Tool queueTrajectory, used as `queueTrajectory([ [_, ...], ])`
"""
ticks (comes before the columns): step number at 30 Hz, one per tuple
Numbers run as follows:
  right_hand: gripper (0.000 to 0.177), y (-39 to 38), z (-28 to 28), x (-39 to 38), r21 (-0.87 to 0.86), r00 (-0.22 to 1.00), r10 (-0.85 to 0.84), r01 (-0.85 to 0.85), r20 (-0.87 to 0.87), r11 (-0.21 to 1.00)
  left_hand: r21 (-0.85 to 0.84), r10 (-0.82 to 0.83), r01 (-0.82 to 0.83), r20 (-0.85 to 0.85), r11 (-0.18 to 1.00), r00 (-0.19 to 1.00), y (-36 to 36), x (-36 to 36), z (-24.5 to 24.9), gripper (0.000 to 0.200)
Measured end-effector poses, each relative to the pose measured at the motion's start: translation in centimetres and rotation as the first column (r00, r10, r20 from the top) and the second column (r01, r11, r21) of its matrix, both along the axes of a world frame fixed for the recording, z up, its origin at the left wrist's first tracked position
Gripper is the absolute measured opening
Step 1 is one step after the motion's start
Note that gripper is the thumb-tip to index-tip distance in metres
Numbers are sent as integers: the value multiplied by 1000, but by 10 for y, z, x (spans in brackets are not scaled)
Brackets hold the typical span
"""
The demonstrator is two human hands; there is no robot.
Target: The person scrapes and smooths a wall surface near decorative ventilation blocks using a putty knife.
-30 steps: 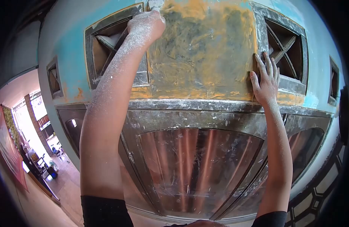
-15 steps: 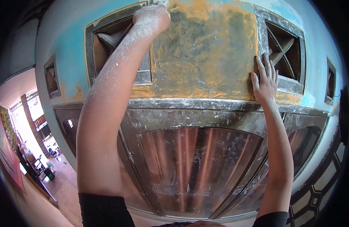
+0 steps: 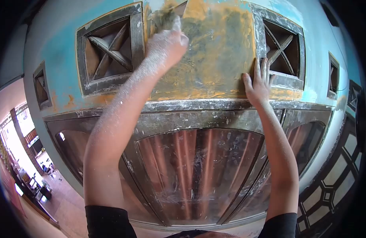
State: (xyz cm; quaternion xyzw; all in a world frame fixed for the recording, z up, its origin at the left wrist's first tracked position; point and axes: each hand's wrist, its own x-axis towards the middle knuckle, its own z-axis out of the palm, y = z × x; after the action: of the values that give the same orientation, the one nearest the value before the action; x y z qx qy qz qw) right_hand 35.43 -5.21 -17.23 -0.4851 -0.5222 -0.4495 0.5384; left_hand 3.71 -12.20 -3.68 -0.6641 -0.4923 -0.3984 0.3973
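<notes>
My left hand (image 3: 167, 47), coated in white dust, is closed around a scraper. Its flat, pointed blade (image 3: 180, 8) shows above my fingers, over the upper left of a wall panel (image 3: 214, 59) with patchy dark and orange paint. The scraper's handle is hidden in my fist. Farther right, my right hand (image 3: 259, 85) lies with fingers stretched against the lower left corner of the right vent frame (image 3: 260, 37), holding nothing. The thumb rests on the panel's edge.
A worn wooden vent frame (image 3: 137, 39) with crossed slats is at the left. Below the panel run a scuffed ledge (image 3: 183, 105) and a glazed wooden window (image 3: 198, 170) with reddish curtains behind. On the far left is a bright doorway (image 3: 26, 131).
My left hand has moved down and right, bringing the blade into view. The whole view has shifted left slightly; my right hand stays against the vent frame.
</notes>
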Motion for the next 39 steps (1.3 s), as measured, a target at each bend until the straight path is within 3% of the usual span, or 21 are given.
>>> queueTrajectory([
  [2, 67, -16, 4, -36, 47, 992, 124, -125, 25, 991, -103, -231, 246, 141, 964, 963, -7, 19, -12, 63],
  [3, 61, -34, 8, -56, 65, 970, 233, -237, 74, 969, -103, -235, 250, 137, 963, 962, -1, 29, -20, 63],
  [5, 51, -64, 21, -86, -82, 769, 639, -635, 34, 768, 153, -667, 649, 176, 745, 724, 20, 47, -37, 51],
  [7, 48, -83, 33, -116, -131, 480, 877, -871, -27, 473, 75, -758, 760, 189, 645, 625, 19, 60, -43, 45],
  [9, 47, -95, 46, -129, -121, 314, 945, -945, -87, 303, 126, -916, 981, 391, 145, 85, 12, 74, -48, 46],
  [10, 47, -93, 49, -129, -121, 320, 943, -943, -87, 309, 121, -889, 992, 458, 38, -22, 7, 74, -49, 55],
  [11, 47, -92, 54, -130, -108, 362, 931, -928, -44, 355, 121, -890, 992, 455, 31, -27, 7, 74, -48, 55],
  [13, 46, -93, 61, -126, -94, 406, 914, -910, 4, 405, 89, -962, 985, 244, 148, 122, 7, 69, -42, 54],
  [14, 45, -100, 65, -123, -107, 466, 885, -878, 23, 466, 88, -963, 986, 242, 144, 119, 7, 63, -40, 54],
  [15, 45, -104, 70, -119, -118, 523, 851, -843, 48, 525, 42, -913, 919, 137, 393, 384, 8, 55, -35, 56],
  [17, 44, -90, 85, -96, -96, 674, 738, -737, -34, 669, 43, -594, 599, -91, 799, 799, 10, 36, -22, 60],
  [19, 45, -79, 95, -73, -55, 720, 694, -694, -30, 718, 258, -217, 276, -236, 926, 947, 21, 15, -15, 56],
  [21, 44, -76, 109, -52, -146, 737, 653, -675, -175, 723, 286, -35, 110, -254, 952, 966, 38, -9, -10, 56],
  [23, 47, -76, 117, -31, -180, 535, 767, -844, -354, 505, 329, -19, 97, -233, 939, 972, 70, -33, -18, 58],
  [26, 53, -65, 133, -2, -169, 520, 769, -852, -373, 495, 375, 13, 66, -203, 925, 979, 81, -38, -21, 62],
  [28, 52, -58, 141, 11, -175, 668, 683, -740, -296, 649, 389, 3, 69, -182, 919, 983, 80, -37, -19, 64],
  [29, 52, -54, 141, 12, -176, 671, 679, -737, -297, 652, 388, -1, 73, -182, 919, 983, 83, -37, -13, 64],
  [31, 49, -44, 140, 12, -99, 918, 396, -396, -23, 913, 425, 20, 50, -158, 904, 987, 90, -36, 6, 65],
  [34, 49, -61, 160, 15, -89, 966, 250, -244, 71, 966, 467, 36, 44, -161, 883, 986, 95, -35, 33, 64],
  [35, 49, -60, 168, 18, 50, 975, 142, -152, 173, 987, 491, 33, 56, -170, 870, 985, 99, -36, 42, 64],
  [39, 37, -88, 184, -5, 95, 992, -12, 0, 122, 995, 504, 92, 11, -179, 863, 980, 103, -36, 74, 62],
])
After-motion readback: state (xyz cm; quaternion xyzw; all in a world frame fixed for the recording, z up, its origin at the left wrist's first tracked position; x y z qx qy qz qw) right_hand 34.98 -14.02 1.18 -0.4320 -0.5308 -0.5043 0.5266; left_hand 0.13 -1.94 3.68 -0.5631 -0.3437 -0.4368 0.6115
